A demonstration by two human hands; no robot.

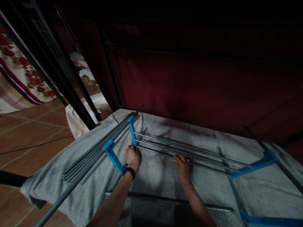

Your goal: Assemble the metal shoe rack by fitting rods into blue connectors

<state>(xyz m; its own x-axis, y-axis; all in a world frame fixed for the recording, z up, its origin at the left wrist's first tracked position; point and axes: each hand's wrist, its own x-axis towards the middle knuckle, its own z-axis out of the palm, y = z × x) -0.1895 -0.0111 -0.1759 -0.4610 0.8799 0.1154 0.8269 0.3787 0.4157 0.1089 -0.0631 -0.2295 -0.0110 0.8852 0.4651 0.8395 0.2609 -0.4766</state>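
Left hand (132, 157), a dark band at its wrist, is curled around the near end of the grey rods (180, 148) where they meet a blue plastic bracket (132, 134). Right hand (182, 165) lies flat, fingers together, on the nearest rod. Rightward the rods run to another blue bracket (253, 166). Left of the hands lies a loose rod bundle (99, 148), seemingly unattached. Beneath is grey cloth (156, 173), open toward the wrists.

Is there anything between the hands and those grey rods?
Nothing visible. The left hand is already at the blue bracket where the rods join, and the right hand rests its fingers on a rod.
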